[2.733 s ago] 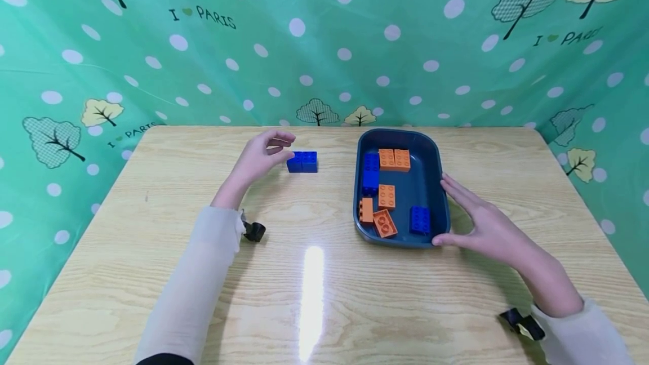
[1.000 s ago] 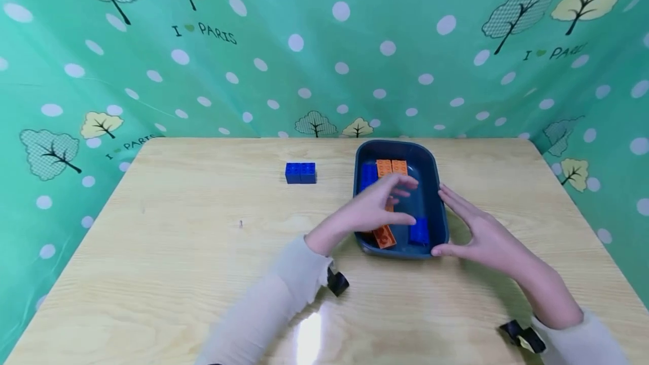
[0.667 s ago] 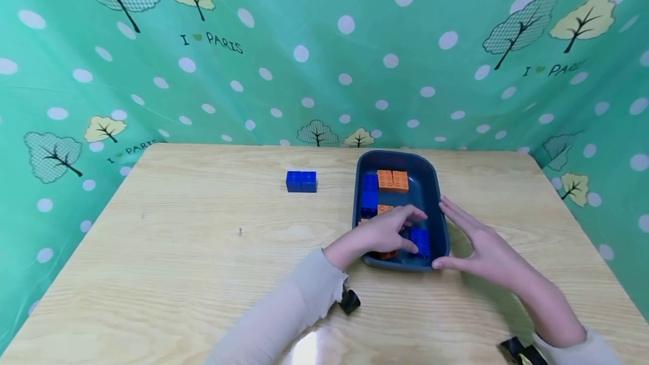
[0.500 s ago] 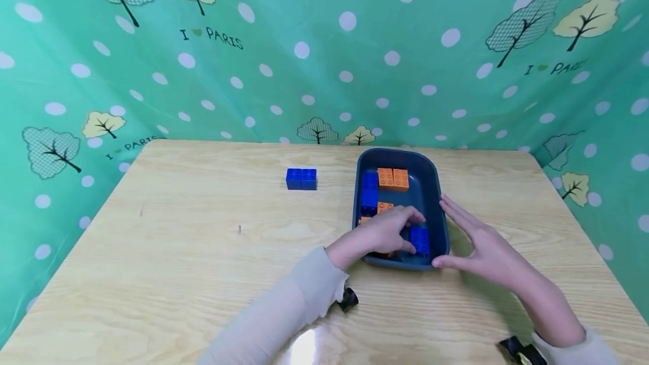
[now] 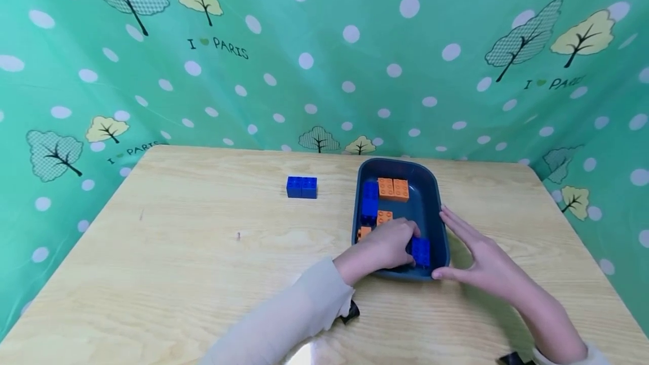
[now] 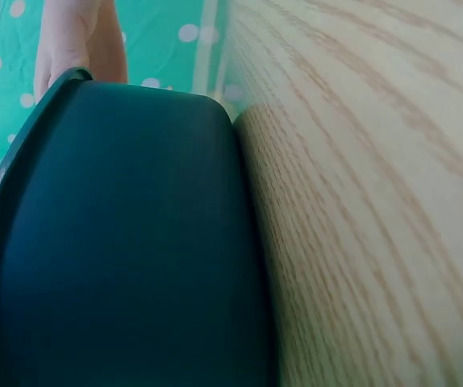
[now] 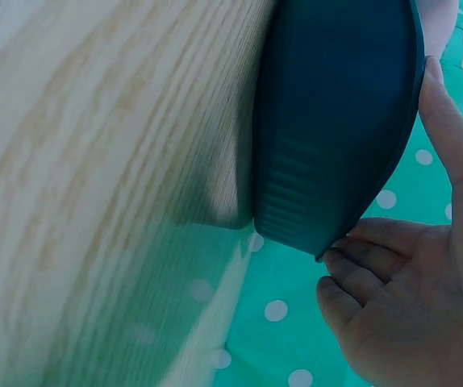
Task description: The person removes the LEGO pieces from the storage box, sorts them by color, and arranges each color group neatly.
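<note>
A dark blue plastic box [image 5: 431,185] stands on the wooden table, with several orange and blue toy building bricks inside. My left hand [image 5: 390,244] reaches into its near part, fingers curled, and pinches a blue brick [image 5: 421,252] between fingertips and thumb. That brick lies flat by the right wall. My right hand [image 5: 481,263] rests against the right side of the box, fingers straight along the rim, thumb at the near corner. In the right wrist view, the right thumb and fingertips touch the rim. The left wrist view shows mostly the box's outer wall [image 6: 135,234].
Left of the box, a pair of blue bricks [image 5: 301,187] sits side by side on the table [image 5: 203,252]. Inside the box are an orange pair [image 5: 393,188], blue bricks [image 5: 369,201] along the left wall and a single orange brick [image 5: 385,217]. A patterned green cloth [image 5: 324,61] hangs behind.
My left hand has left the blue pair on the table, moved right into the box and closed its fingers at the blue brick. My right hand has stayed against the box.
</note>
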Demonstrator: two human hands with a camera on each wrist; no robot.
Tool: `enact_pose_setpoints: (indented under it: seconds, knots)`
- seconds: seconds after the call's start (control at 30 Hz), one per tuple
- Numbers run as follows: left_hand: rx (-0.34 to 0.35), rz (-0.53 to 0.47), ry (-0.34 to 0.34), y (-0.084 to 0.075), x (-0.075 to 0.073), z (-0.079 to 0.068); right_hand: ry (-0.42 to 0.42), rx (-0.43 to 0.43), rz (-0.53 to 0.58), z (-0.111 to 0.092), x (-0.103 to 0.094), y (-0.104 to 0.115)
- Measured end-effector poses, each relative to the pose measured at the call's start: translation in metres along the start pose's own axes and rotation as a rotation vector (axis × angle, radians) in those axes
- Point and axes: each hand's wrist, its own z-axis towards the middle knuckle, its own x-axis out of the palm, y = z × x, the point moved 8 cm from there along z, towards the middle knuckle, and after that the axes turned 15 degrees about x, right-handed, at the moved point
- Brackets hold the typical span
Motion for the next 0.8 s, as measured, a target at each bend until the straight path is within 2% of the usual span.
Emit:
enact_pose_setpoints:
  seconds: [0.17, 0.47, 0.7, 0.8]
  knots:
    - [0.009, -0.016, -0.024, 0.001, 0.000, -0.003, 0.010, 0.011, 0.008, -0.001, 0.003, 0.000]
    - [0.063, -0.037, -0.103, -0.002, -0.013, -0.002, 0.002, 0.003, -0.025, 0.003, -0.002, 0.002]
    - [0.085, -0.026, -0.181, -0.006, -0.027, -0.010, 0.006, 0.013, -0.037, 0.002, -0.001, -0.001]
    - [0.073, -0.035, -0.214, -0.003, -0.040, -0.019, 0.008, 0.014, -0.049, 0.003, -0.001, -0.001]
